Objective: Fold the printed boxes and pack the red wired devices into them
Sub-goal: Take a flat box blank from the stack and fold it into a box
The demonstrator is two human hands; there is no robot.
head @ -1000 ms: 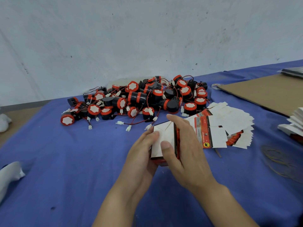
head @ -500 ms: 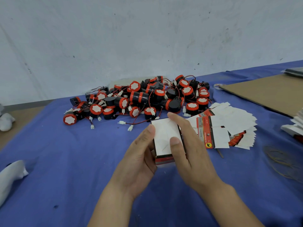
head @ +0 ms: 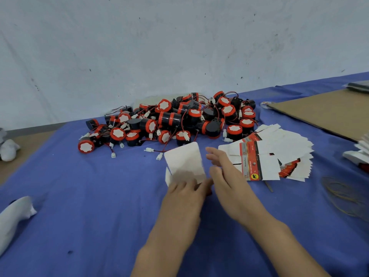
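Gripping the printed box (head: 184, 159) by its lower end, the left hand (head: 184, 191) is holding it over the blue cloth (head: 99, 196) while the right hand (head: 223, 174) is hovering just beside it, fingers released.

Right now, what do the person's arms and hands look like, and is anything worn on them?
Both are bare. The left hand and the right hand wear no gloves, and no rings show. The left forearm and the right forearm show no sleeve, watch or band down to the picture's lower edge. Blur hides finer detail.
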